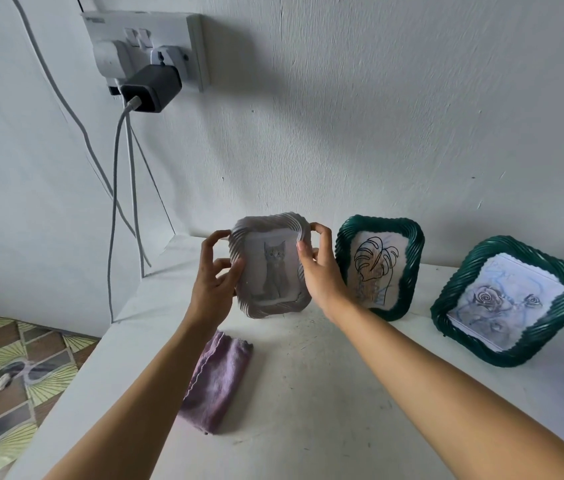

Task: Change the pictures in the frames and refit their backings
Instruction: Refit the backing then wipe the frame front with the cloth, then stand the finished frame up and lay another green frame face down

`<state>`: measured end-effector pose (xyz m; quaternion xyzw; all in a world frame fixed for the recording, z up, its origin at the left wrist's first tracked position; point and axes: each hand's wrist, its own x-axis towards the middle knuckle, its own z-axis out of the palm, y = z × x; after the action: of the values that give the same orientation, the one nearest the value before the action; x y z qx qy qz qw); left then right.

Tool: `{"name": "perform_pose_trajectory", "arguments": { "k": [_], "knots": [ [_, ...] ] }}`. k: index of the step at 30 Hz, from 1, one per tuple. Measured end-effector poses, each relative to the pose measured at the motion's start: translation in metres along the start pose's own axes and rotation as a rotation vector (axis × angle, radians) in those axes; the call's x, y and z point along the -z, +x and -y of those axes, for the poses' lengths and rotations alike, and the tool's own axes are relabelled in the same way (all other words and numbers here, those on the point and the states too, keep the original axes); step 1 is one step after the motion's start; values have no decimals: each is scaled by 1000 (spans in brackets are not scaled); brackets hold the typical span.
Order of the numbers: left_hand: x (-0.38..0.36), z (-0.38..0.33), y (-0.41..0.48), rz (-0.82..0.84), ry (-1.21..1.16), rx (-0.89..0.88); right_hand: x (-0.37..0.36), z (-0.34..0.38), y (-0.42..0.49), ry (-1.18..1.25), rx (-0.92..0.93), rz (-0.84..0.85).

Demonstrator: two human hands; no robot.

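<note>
On the white table, close to the pale wall, I see the white frame upright with a cat picture facing me; I cannot tell whether its lower edge rests on the top or hangs just above it. My left hand grips the frame's left side with curled fingers, and my right hand grips its upper right side, thumb on the front and fingers wrapped behind. Just right of the white frame a green frame with a leaf drawing leans towards the wall; further right a second green frame with roses tilts back. In front of the white frame, slightly left, lies a folded purple cloth. Left of the white frame the table edge drops to a patterned floor. Above and left of it a wall socket carries a black charger, with cables hanging past the table corner. The bare tabletop in front of the white frame stretches between my forearms.
</note>
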<state>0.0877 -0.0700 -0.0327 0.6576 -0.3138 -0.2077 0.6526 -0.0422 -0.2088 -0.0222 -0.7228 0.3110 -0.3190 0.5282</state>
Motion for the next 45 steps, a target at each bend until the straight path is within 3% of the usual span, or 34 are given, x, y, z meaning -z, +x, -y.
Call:
{"name": "perform_pose_trajectory", "arguments": {
  "k": [17, 25, 29, 33, 37, 45],
  "knots": [
    [0, -5, -17, -12, 65, 1, 7, 8, -21, -66, 73, -53],
    [-6, -20, -36, -225, 332, -124, 31, 28, -41, -34, 58, 17],
    [-28, -41, -47, -105, 291, -170, 60, 31, -64, -20, 95, -7],
    [-66, -53, -48, 95, 260, -212, 97, 18, -76, -129, 183, -251],
    [-108, -47, -43, 181, 206, -129, 130, 4, -73, -153, 158, -447],
    [-149, -28, -43, 172, 196, 25, 148, -20, -59, -193, -20, -357]
  ]
}}
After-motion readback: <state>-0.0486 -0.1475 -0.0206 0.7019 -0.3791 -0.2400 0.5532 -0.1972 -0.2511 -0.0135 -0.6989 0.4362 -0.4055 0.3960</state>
